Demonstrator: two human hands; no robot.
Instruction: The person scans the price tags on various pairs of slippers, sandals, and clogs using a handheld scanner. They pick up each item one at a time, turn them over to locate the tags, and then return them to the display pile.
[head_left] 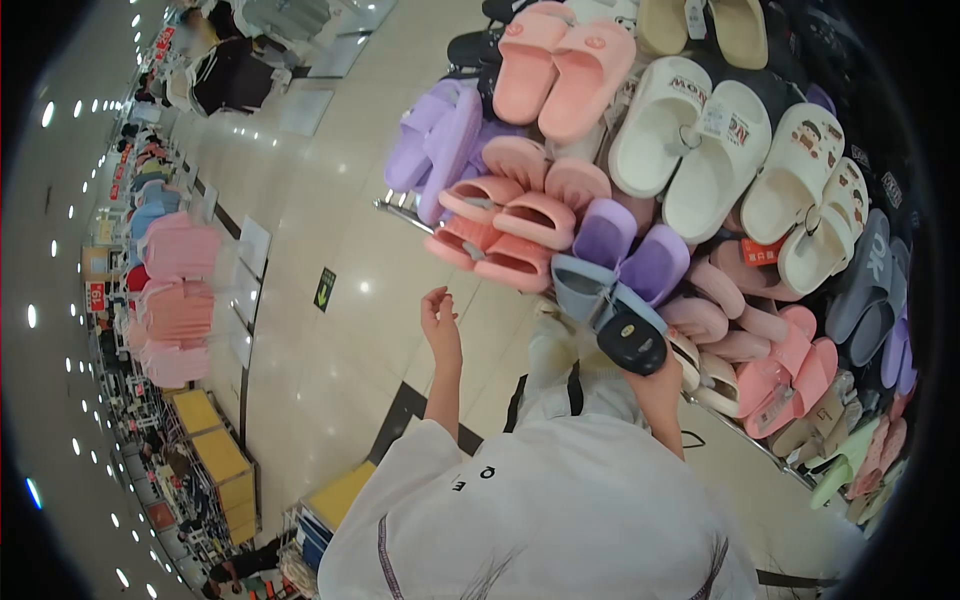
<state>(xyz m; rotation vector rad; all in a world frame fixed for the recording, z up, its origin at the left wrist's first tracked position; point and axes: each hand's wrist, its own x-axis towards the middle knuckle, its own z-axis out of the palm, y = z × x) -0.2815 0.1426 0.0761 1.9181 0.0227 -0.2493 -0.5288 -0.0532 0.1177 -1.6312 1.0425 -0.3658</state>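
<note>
My left hand (441, 312) hangs in the air over the aisle, its fingers loosely bent with nothing in them. At the front edge of the slipper display, my right hand (655, 385) grips a black rounded object (632, 343) with a small pale mark on top. I cannot tell its exact kind. Much of the right hand's fingers is hidden behind it. Just beyond it lie light blue slippers (583, 290) and purple slippers (655, 263). Beige slippers (718, 385) sit right beside this hand. Coral slippers (513, 262) lie on the rack nearest my left hand.
White slippers (650, 130), pink slippers (790, 375) and grey slippers (860, 290) crowd the display on a metal rack (400, 212). Across the tiled floor (330, 180), pink shirts (178, 305) hang beside yellow boxes (215, 450). A green arrow sign (325, 289) marks the floor.
</note>
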